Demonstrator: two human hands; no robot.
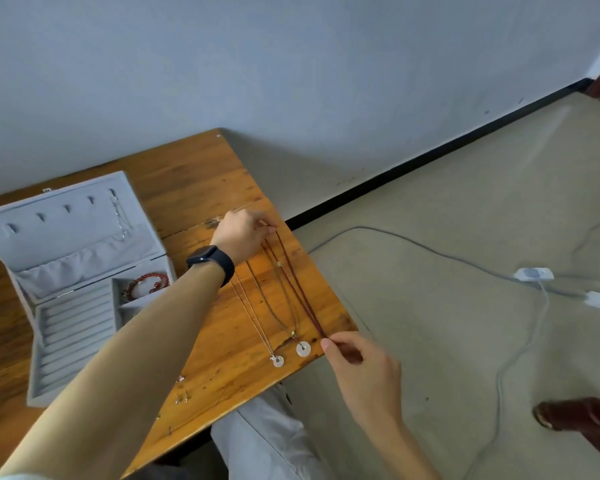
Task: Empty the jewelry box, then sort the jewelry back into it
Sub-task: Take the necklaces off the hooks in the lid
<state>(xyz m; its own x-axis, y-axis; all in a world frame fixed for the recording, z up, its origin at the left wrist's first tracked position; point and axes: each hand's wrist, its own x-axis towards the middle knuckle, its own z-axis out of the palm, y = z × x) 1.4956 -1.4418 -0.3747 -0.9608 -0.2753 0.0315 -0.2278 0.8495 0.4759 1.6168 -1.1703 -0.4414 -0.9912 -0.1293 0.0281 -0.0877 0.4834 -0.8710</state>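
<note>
left hand (245,232) and right hand (361,368) each pinch an end of the red cord (307,304), I'd keep it taut while laying it down

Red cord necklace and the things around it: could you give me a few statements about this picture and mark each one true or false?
1. The left hand and the right hand each pinch one end of the red cord necklace. True.
2. The jewelry box is closed. False: its lid stands open.
3. Two white disc pendants lie on the table. True.
4. The box holds nothing. False: a red bead bracelet sits in one compartment.
5. The watch is on the right wrist. False: it is on the left wrist.
</note>
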